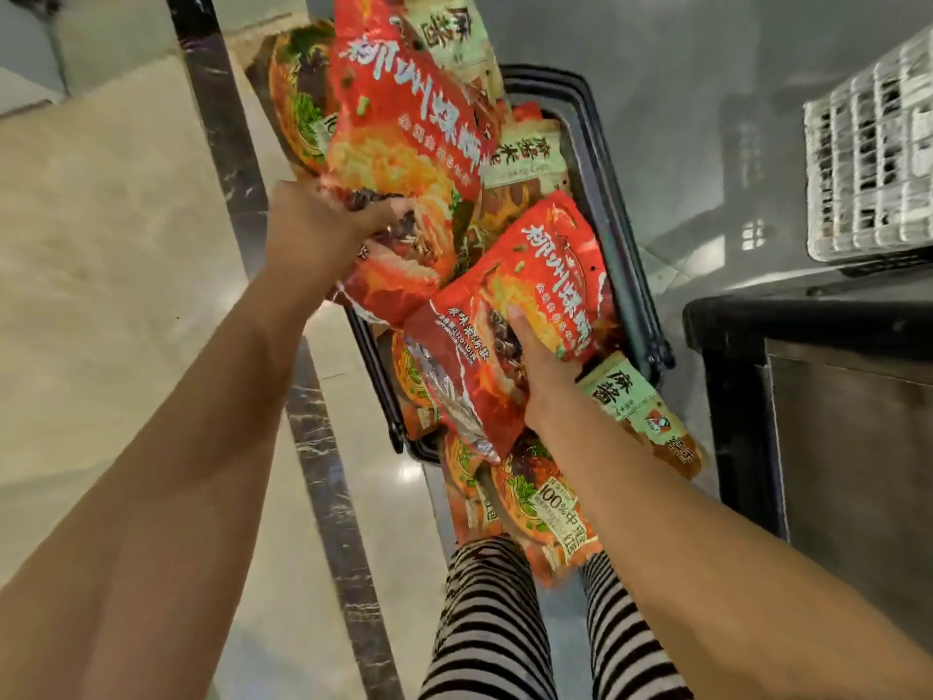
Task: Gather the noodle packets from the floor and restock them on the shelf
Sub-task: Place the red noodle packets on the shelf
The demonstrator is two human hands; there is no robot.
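Noodle packets [527, 159] in red, orange and pale-green glossy plastic fill a black plastic basket [623, 234] on the floor, some spilling over its near rim. Left hand [323, 219], arm stretched forward, has its fingers clamped on the lower edge of one red packet [404, 118] raised above the pile. Right hand [540, 366], arm also extended, grips a second red packet [545, 270] from below, thumb on its face. Beige marble floor [126, 245] with a dark veined strip [323, 462] lies left. A white slatted plastic crate [873, 159] and black cabinet [808, 396] stand right.
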